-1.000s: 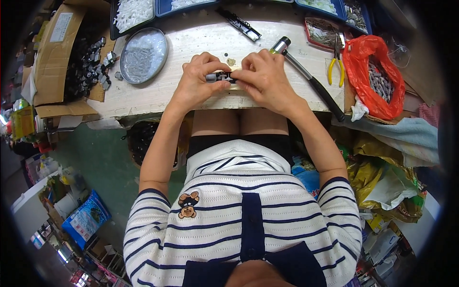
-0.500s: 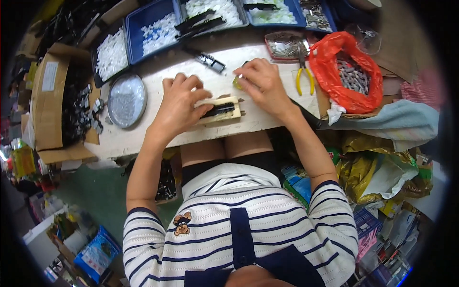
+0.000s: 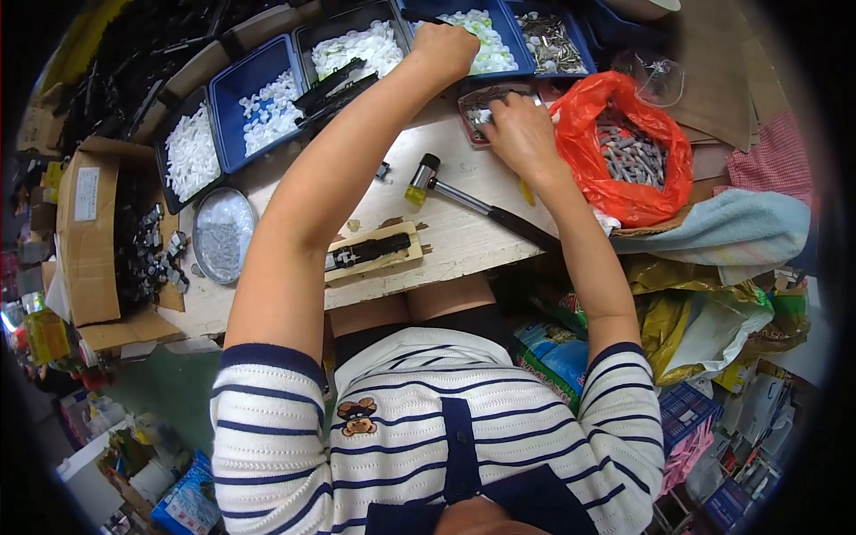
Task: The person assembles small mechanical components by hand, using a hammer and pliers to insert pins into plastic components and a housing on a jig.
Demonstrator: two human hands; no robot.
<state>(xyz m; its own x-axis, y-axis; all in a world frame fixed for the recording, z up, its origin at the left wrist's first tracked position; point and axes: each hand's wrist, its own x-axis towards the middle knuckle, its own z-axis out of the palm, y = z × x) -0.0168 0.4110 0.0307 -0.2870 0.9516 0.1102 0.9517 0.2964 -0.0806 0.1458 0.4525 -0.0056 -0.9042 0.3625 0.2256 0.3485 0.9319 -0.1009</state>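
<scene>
Left hand (image 3: 452,52): fingers curled at blue bin (image 3: 524,57) of pale plastic pieces (image 3: 493,55); hold hidden, cannot tell.
Right hand (image 3: 517,123): fingers bent into red tray (image 3: 463,116); hold likewise hidden.
Metal pieces (image 3: 479,100), in tray: presumably light, stiff, slippery; pinch mid-length.
Black casing (image 3: 383,248), in cream fixture (image 3: 414,252) on counter (image 3: 464,239): probably rigid; grip long sides.

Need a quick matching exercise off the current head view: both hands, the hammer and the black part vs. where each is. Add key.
Column one
1. Left hand
2. Right hand
3. Hammer
4. Black part

Column two
A. Lying directly on the bench
B. At the small red-edged tray
C. In the pale fixture
D. Over the blue tray of whitish-green pieces

Pairs: 1-D, 2-B, 3-A, 4-C
</scene>
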